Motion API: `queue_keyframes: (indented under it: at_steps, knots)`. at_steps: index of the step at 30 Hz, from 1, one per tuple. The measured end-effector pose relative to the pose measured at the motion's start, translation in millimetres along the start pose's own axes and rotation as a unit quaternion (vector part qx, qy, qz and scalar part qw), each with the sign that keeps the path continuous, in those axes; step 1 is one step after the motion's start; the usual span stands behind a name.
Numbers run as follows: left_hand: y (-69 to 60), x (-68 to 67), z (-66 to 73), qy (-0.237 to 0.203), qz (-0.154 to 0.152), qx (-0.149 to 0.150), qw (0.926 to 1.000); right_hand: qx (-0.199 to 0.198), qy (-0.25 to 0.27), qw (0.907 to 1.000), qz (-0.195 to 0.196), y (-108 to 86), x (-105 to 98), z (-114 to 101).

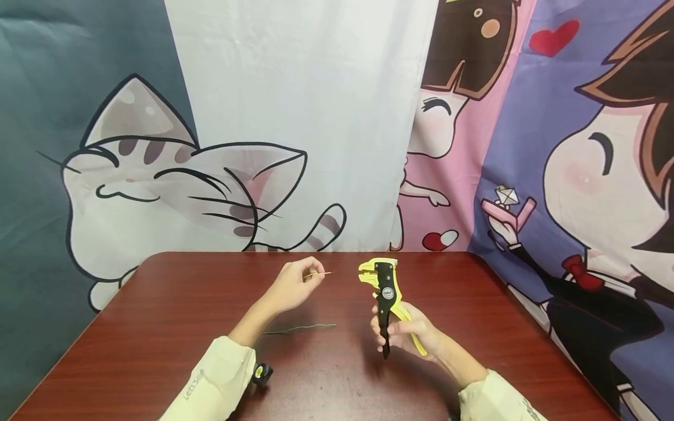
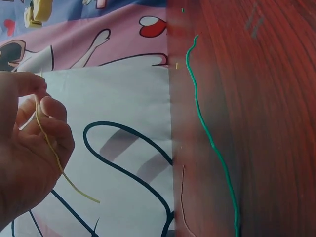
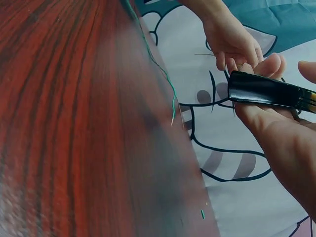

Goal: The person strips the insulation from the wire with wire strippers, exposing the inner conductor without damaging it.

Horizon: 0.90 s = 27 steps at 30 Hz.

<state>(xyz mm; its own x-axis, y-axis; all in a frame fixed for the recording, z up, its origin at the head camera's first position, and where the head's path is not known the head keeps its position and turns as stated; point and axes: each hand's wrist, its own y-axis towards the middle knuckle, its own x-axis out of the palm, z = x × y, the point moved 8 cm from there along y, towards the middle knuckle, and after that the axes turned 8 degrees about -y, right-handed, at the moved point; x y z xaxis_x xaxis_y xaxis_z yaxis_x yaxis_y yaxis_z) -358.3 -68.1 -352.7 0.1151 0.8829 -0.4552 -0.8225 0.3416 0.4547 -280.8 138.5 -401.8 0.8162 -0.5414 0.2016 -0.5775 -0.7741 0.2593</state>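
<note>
Closest to us are two pale sleeves, the left sleeve (image 1: pixel 213 377) with letters on it and the right sleeve (image 1: pixel 495 400). A small black gadget (image 1: pixel 261 374) sits by the left cuff.

The right hand (image 1: pixel 423 330) has its fingers curled round the handles of a black and yellow tool (image 1: pixel 387 286). The tool stands up at a small tilt over the table, with its yellow mouth at the top. The mouth has a gap in it and faces the left hand's side. A round badge is on the black part.

A wavy green wire (image 2: pixel 213 143) lies on the table, between the two arms and lower than the left hand in the head view. One end of it has a little orange tip.

The left hand (image 1: pixel 296 285) pinches a short yellow wire (image 2: pixel 60 165) between thumb and finger. One end of this wire points at the tool's mouth, but they do not touch. The other end hangs down past the palm in the left wrist view.

The table (image 1: pixel 174 327) is shiny and red-brown. Near its far edge lie a thin reddish strand (image 2: pixel 183 192), a tiny green bit (image 3: pixel 202 215) and a tiny yellow bit (image 2: pixel 177 65).

Behind the table hangs a big cloth (image 1: pixel 300 70) with cartoons. It shows a smiling gray cat (image 1: pixel 131 222) on the left, and two drawn people and a red heart (image 1: pixel 554 38) on the right.
</note>
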Motion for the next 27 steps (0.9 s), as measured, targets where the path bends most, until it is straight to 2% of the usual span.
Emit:
queue_keyframes:
  at_steps: [6, 10, 16, 23, 27]
  knots:
    - [0.6, 0.1, -10.9, 0.03, -0.016, -0.028, 0.999, 0.019, 0.005, 0.9998, -0.002, 0.0, 8, -1]
    - [-1.5, 6.6, -22.0, 0.052, -0.035, -0.052, 0.9967, 0.018, 0.015, 0.9997, -0.004, 0.2, 16, -5]
    - [-5.2, 18.2, -34.4, 0.086, -0.05, -0.08, 0.9918, 0.021, -0.004, 0.9998, -0.004, 2.4, 23, -4]
    - [-9.8, 27.7, -46.1, 0.149, -0.081, -0.139, 0.9757, 0.014, -0.003, 0.9998, -0.01, 2.8, 24, -3]
    - [-14.2, 36.5, -51.7, 0.17, -0.119, -0.142, 0.9679, 0.019, -0.003, 0.9998, -0.004, 2.7, 24, 0]
